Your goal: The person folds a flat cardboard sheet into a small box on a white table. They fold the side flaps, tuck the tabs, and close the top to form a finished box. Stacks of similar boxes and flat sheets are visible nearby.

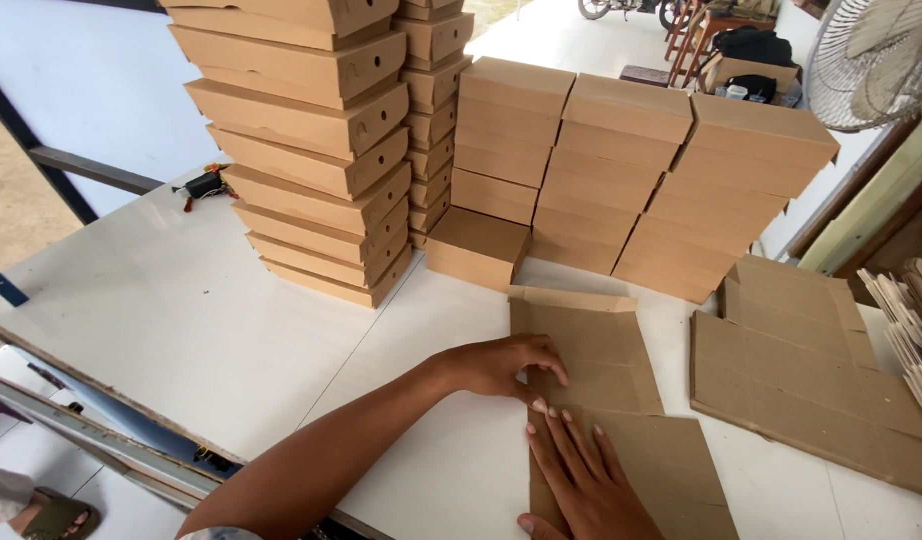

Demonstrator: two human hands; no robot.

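A flat brown cardboard box blank (606,350) lies on the white table (181,310) in front of me, its far flap creased upward. My left hand (506,365) rests on the blank's left edge near the middle, fingers curled over the card. My right hand (581,475) lies flat, palm down, on the nearer part of the blank, fingers spread and pointing away from me. Fingertips of both hands almost meet. Neither hand grips anything.
Tall leaning stacks of folded cardboard boxes (316,140) stand at the back left, lower stacks of shut boxes (621,170) at the back middle. A pile of flat blanks (801,370) lies to the right. A fan (871,55) is at the far right.
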